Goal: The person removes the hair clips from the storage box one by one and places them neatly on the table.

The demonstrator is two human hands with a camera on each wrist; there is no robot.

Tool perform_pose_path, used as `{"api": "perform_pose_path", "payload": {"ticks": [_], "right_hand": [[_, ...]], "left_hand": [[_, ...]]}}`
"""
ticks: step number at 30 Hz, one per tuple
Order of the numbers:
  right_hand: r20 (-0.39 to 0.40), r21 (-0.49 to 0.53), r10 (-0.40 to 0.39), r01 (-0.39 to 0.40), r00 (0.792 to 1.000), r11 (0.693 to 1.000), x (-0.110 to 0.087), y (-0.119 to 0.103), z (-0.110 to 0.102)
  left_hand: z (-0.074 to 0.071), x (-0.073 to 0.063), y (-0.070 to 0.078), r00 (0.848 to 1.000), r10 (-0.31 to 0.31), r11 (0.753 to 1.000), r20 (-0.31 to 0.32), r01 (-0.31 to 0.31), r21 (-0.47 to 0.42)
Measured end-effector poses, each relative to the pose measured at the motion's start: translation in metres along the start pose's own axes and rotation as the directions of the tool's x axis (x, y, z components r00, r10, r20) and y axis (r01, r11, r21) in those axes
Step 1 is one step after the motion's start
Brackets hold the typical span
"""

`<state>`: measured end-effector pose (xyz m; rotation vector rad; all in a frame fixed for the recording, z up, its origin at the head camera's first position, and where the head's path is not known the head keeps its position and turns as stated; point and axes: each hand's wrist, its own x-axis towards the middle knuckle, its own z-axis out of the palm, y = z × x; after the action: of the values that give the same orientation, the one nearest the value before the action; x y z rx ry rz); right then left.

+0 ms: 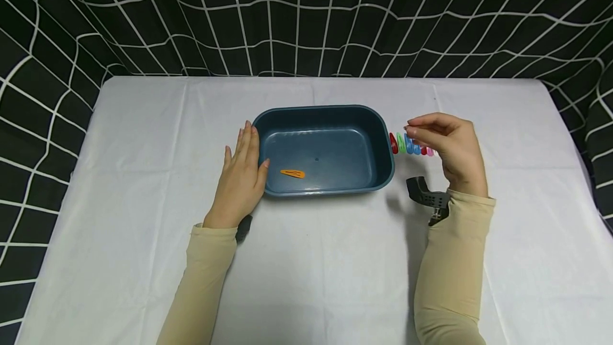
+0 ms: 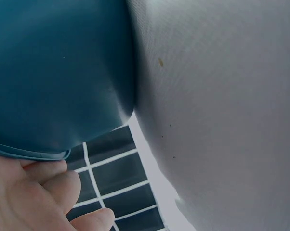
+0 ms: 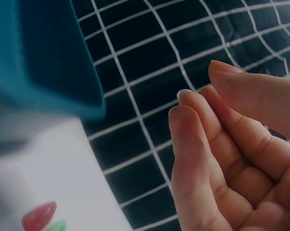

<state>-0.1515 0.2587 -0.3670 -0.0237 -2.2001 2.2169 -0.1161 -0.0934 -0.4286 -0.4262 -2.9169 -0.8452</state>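
Observation:
A dark blue plastic tub [image 1: 316, 188] sits on the table with one orange snap hair clip [image 1: 292, 173] inside, near its front left corner. My left hand [image 1: 241, 177] rests along the tub's left rim, fingers straight and thumb at the edge; the left wrist view shows its fingertips by the rim. Right of the tub, several hair clips lie in a row: a red hair clip [image 1: 394, 143], a green one, blue ones and more. Above this row hovers my right hand [image 1: 450, 145], which covers part of it. The right wrist view shows its fingers bent loosely, thumb apart, nothing between them.
A white cloth [image 1: 306, 270] covers the table. Black fabric with a white grid [image 1: 287, 20] hangs behind the table and at both sides. A black wrist mount [image 1: 426, 194] sticks out from the right sleeve, low over the table.

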Motion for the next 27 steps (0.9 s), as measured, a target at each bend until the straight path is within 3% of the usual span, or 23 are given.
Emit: {"api": "perform_pose_path", "payload": {"ticks": [13,27], "right_hand": [[0.145,-0.075,0.009,0.002,0.989,0.997,0.001,-0.006,0.029],[0.205,-0.185,0.043,-0.005,0.978,0.983,0.001,-0.003,0.049]], "left_hand": [[0.000,0.001,0.000,1.000,0.002,1.000,-0.006,-0.002,-0.003],[0.000,0.000,0.000,1.000,-0.013,1.000,0.006,0.012,0.003]]}}
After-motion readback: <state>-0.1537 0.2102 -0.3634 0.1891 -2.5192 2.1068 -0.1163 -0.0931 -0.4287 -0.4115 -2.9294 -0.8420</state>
